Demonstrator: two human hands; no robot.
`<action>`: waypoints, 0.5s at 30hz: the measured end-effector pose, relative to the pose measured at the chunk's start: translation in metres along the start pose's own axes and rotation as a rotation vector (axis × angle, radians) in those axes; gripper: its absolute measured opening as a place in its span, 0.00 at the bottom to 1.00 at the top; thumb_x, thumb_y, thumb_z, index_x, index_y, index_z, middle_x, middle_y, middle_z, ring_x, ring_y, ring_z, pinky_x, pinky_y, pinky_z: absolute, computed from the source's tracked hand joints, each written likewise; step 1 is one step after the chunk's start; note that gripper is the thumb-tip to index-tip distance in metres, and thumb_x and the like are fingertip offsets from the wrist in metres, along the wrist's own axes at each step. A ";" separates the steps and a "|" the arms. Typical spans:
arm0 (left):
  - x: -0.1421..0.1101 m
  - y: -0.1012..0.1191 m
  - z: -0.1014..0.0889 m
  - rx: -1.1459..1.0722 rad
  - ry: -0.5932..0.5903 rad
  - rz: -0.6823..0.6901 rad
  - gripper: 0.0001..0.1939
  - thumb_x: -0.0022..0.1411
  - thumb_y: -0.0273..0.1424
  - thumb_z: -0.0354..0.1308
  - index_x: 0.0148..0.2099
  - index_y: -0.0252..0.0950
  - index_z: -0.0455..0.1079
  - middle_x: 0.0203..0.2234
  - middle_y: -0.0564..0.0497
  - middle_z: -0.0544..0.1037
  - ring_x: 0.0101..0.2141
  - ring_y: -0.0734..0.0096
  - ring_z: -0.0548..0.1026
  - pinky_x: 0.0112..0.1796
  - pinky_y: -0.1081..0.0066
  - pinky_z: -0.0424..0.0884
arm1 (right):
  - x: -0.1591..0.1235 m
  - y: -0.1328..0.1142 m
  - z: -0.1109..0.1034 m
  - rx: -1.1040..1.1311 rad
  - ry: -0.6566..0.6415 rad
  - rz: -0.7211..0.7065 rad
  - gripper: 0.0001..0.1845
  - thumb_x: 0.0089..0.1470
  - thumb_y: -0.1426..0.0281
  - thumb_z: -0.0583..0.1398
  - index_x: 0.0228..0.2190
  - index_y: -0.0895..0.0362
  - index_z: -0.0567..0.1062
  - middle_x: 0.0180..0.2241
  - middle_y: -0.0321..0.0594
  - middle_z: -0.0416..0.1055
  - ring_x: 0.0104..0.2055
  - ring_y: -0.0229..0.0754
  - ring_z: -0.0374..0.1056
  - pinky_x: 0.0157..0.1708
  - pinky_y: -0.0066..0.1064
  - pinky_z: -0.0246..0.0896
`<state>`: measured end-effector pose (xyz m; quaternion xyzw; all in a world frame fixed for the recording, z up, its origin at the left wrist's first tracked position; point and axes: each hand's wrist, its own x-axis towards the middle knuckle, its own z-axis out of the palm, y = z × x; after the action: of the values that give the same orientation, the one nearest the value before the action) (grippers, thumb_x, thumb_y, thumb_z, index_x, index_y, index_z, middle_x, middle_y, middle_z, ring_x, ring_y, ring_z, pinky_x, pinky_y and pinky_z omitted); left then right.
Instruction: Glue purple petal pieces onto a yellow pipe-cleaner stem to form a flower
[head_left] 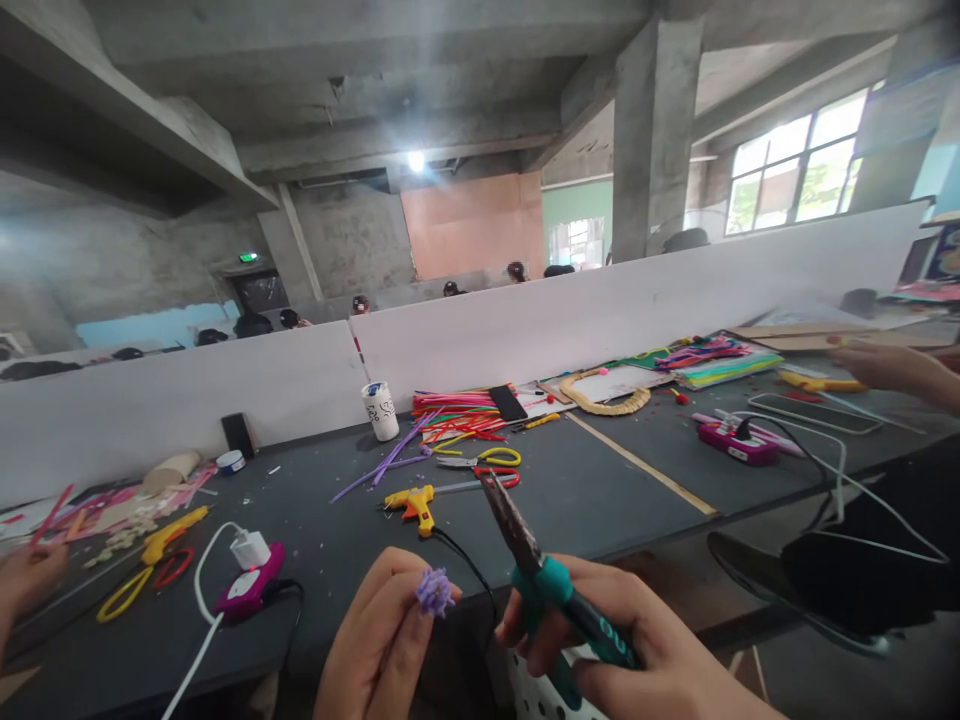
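Note:
Between the thumb and fingers of my left hand (386, 635) is pinched a small purple fuzzy flower (434, 592), its looped petals facing up. My right hand (637, 640) grips a pair of pliers (551, 580) with teal and black handles. The long dark jaws point up and to the left, apart from the flower. Just beyond my hands, a yellow glue gun (414, 505) lies on the dark table with its black cord trailing toward me. Scissors (480, 460) with yellow handles and a red-handled pair (499, 477) lie behind it.
Purple pipe cleaners (394, 455) and a red bundle (457, 412) lie farther back, beside a white can (380, 410). Magenta power strips (251, 585) sit left and right. Co-workers' hands (34, 580) show at both sides. A white partition (487, 345) runs behind the table.

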<state>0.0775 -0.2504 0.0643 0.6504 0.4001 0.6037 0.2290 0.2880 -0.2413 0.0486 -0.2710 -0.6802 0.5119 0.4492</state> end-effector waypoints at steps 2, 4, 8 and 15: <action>0.002 -0.005 -0.001 -0.013 -0.006 -0.037 0.15 0.61 0.45 0.58 0.30 0.42 0.78 0.27 0.51 0.75 0.28 0.66 0.70 0.30 0.73 0.69 | 0.008 -0.002 0.001 0.110 -0.033 0.031 0.18 0.35 0.76 0.56 0.26 0.55 0.84 0.34 0.40 0.78 0.40 0.48 0.72 0.38 0.33 0.64; 0.003 -0.013 -0.003 -0.044 0.002 -0.090 0.14 0.60 0.46 0.60 0.34 0.43 0.80 0.28 0.52 0.77 0.29 0.66 0.71 0.31 0.74 0.70 | 0.015 -0.001 0.002 0.167 -0.035 0.073 0.17 0.33 0.74 0.57 0.25 0.56 0.84 0.34 0.41 0.78 0.42 0.48 0.70 0.39 0.33 0.62; 0.001 -0.030 -0.009 -0.090 0.040 -0.187 0.15 0.59 0.46 0.61 0.38 0.43 0.81 0.30 0.52 0.80 0.31 0.66 0.74 0.31 0.75 0.71 | 0.022 0.007 0.008 0.267 0.005 0.206 0.20 0.28 0.76 0.55 0.24 0.56 0.83 0.31 0.40 0.78 0.28 0.41 0.69 0.29 0.30 0.62; 0.000 -0.023 -0.009 -0.095 0.028 -0.232 0.16 0.58 0.47 0.61 0.34 0.41 0.80 0.25 0.54 0.77 0.27 0.70 0.71 0.28 0.76 0.67 | 0.029 0.015 0.020 0.523 -0.063 0.257 0.33 0.27 0.79 0.56 0.40 0.55 0.81 0.32 0.41 0.78 0.39 0.50 0.75 0.34 0.35 0.71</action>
<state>0.0630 -0.2390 0.0481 0.5795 0.4468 0.6006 0.3221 0.2555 -0.2218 0.0425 -0.2137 -0.4990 0.7308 0.4138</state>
